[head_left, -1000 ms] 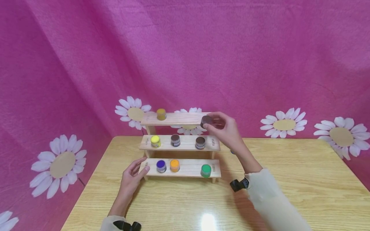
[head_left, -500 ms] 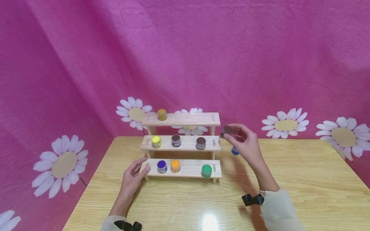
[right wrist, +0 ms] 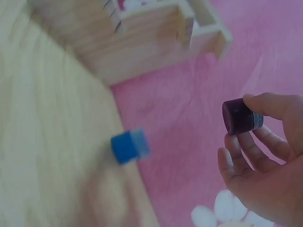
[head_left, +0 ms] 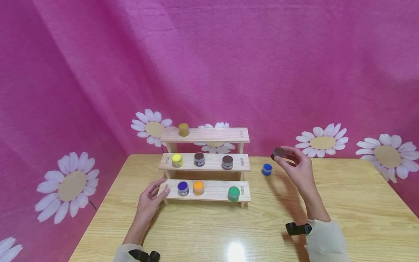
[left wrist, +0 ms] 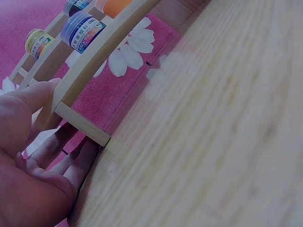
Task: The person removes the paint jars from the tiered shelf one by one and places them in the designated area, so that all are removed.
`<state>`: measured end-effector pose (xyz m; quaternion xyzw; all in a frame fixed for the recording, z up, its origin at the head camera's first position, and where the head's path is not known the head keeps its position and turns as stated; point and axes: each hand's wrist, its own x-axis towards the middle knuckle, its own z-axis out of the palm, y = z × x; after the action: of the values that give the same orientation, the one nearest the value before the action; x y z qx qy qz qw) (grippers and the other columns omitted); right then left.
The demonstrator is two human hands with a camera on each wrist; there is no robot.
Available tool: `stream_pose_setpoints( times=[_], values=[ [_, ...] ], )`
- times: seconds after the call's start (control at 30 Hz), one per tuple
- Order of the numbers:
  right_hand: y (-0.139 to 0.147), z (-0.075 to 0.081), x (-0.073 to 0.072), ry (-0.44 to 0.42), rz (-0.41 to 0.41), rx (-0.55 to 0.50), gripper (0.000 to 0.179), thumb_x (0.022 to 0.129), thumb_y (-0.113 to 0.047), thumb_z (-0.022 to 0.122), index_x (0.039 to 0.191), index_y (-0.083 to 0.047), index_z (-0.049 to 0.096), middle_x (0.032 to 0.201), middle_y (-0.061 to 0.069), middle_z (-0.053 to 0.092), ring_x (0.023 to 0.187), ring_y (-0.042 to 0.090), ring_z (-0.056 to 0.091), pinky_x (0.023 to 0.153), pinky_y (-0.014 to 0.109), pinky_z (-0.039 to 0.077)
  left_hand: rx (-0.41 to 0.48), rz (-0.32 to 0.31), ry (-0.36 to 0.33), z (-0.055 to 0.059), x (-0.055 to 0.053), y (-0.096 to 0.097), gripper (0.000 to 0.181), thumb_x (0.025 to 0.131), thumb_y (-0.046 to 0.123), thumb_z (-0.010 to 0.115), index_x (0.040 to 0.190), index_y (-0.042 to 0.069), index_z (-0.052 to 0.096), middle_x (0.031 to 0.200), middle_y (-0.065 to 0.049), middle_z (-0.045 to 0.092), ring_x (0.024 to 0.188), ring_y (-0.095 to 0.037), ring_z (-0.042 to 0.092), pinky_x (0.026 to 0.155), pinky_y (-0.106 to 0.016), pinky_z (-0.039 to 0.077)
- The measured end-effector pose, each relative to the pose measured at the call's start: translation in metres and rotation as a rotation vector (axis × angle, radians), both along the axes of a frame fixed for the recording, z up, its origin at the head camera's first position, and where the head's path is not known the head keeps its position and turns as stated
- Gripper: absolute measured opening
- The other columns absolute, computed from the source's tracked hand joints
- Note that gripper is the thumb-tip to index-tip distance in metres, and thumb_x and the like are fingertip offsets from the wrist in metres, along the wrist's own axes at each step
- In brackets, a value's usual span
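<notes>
My right hand pinches a dark brown paint jar between thumb and fingers, held up to the right of the wooden rack. In the right wrist view this jar is tilted, its dark lid facing left. A blue paint jar stands on the table below and left of that hand. My left hand grips the left end of the three-tier wooden rack at its bottom shelf. The thumb lies on the shelf's end, and the other fingers reach under it beside the leg, as the left wrist view shows.
An ochre jar stands on the top shelf. On the middle shelf are a yellow jar and two dark brown jars. Purple, orange and green jars sit on the bottom shelf. A pink flowered cloth hangs behind the table.
My right hand has carried the dark brown jar from beside the top shelf out to the right. The blue jar on the table has come into full view. The left hand stays in place.
</notes>
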<state>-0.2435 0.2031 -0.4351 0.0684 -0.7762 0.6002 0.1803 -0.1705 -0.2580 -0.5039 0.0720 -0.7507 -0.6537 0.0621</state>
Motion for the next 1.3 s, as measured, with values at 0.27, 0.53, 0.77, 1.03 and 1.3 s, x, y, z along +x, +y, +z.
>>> stream_pose_setpoints(
  times=[0.27,0.53,0.77,1.03,1.3],
  values=[
    [0.016,-0.023,-0.005,-0.077,-0.045,-0.03,0.045,0.093,-0.011,0.077,0.131,0.006,0.061,0.115,-0.001,0.066,0.105,0.006,0.063,0.083,0.013,0.055,-0.014,-0.001,0.0,0.003,0.001,-0.003,0.052,0.096,0.023,0.075,0.143,0.007,0.058,0.156,-0.014,0.047,0.149,-0.033,0.034,0.119,-0.042,0.033],
    [0.032,-0.045,-0.014,-0.176,-0.067,0.049,0.046,0.095,-0.009,0.073,0.136,0.005,0.058,0.128,0.02,0.06,0.1,-0.001,0.059,0.08,0.011,0.055,-0.019,0.005,-0.004,0.004,0.001,-0.003,0.052,0.096,0.022,0.075,0.142,0.006,0.058,0.156,-0.014,0.047,0.149,-0.032,0.035,0.118,-0.04,0.034],
    [0.038,-0.056,-0.016,-0.265,-0.056,0.086,0.047,0.097,-0.01,0.073,0.137,0.007,0.056,0.135,0.028,0.057,0.097,-0.005,0.056,0.081,0.008,0.052,-0.011,0.004,-0.006,0.003,0.002,-0.003,0.052,0.096,0.022,0.075,0.142,0.006,0.058,0.157,-0.013,0.046,0.15,-0.032,0.034,0.119,-0.041,0.033],
    [0.043,-0.062,-0.015,-0.366,-0.061,0.124,0.048,0.099,-0.011,0.07,0.141,0.004,0.054,0.139,0.026,0.055,0.11,0.013,0.057,0.079,0.006,0.049,-0.001,0.003,-0.009,0.001,0.002,-0.001,0.052,0.096,0.021,0.075,0.142,0.006,0.058,0.156,-0.013,0.047,0.149,-0.032,0.035,0.12,-0.042,0.033],
    [0.045,-0.064,-0.015,-0.376,-0.065,0.149,0.048,0.099,-0.012,0.07,0.141,0.005,0.054,0.139,0.028,0.055,0.115,0.024,0.057,0.077,0.006,0.048,0.001,-0.001,-0.007,0.002,0.001,0.0,0.052,0.096,0.022,0.075,0.143,0.006,0.058,0.156,-0.013,0.048,0.149,-0.032,0.035,0.119,-0.041,0.033]
  ],
)
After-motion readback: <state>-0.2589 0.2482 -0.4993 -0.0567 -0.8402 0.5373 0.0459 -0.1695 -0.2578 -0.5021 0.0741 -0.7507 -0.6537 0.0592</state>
